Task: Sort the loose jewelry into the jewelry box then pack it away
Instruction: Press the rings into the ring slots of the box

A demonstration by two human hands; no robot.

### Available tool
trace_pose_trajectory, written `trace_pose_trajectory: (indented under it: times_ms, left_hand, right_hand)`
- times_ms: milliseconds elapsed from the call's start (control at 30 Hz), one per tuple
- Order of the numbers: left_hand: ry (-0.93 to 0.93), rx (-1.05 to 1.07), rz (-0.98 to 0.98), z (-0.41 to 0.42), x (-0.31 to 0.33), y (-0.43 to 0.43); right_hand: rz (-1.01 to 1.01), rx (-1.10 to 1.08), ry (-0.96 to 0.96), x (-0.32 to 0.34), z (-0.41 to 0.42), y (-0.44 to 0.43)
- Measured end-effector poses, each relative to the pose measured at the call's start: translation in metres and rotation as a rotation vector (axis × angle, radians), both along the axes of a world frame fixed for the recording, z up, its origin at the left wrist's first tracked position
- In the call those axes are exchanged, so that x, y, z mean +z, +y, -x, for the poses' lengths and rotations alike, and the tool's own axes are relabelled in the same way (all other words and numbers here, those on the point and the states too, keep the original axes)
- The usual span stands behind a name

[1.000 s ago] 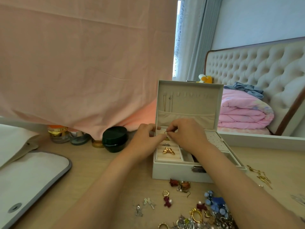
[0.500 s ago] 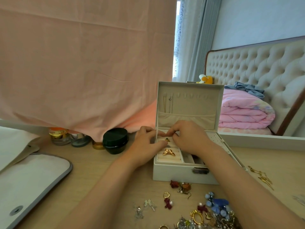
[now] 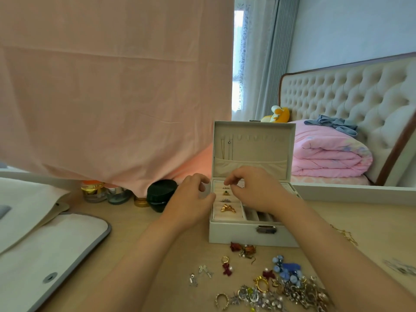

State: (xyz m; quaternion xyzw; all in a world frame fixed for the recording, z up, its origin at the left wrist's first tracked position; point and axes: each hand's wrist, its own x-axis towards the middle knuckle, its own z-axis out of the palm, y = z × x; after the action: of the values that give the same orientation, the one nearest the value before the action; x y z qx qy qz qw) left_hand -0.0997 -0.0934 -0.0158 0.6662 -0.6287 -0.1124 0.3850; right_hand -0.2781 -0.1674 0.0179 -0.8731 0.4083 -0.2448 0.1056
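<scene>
At nine o'clock of the open jewelry box, a black jar stands on the table under the hem of a pink cloth. The left hand is just beside the box's left wall, fingers loosely curled, holding nothing. In the box's ring rolls sit a green-stone ring and, nearer, a gold butterfly ring. The right hand hangs at the green-stone ring's one o'clock, thumb and forefinger nearly together; whether they pinch anything cannot be told. The loose jewelry lies heaped at the box's five o'clock.
</scene>
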Motion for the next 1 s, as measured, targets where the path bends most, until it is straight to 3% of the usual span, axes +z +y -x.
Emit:
trace_pose_trajectory:
  times_ms: [233, 400, 667, 800, 1000]
  left_hand:
    - [-0.184, -0.188, -0.027, 0.010, 0.008, 0.055]
    - [-0.314, -0.200, -0.070, 0.022, -0.007, 0.072]
    - [-0.513, -0.315, 0.043, 0.036, -0.031, 0.078]
    - [-0.539, -0.337, 0.042, 0.036, -0.034, 0.077]
    - [-0.546, -0.341, 0.024, 0.033, -0.034, 0.078]
  right_hand:
    - [-0.065, 0.143, 0.057, 0.012, 0.016, 0.065]
    - [-0.030, 0.072, 0.293, 0.002, 0.030, 0.094]
    - [0.133, 0.067, 0.574, -0.023, 0.044, 0.097]
    - [0.172, 0.092, 0.563, -0.030, 0.044, 0.094]
    - [0.028, 0.078, 0.419, -0.025, 0.050, 0.093]
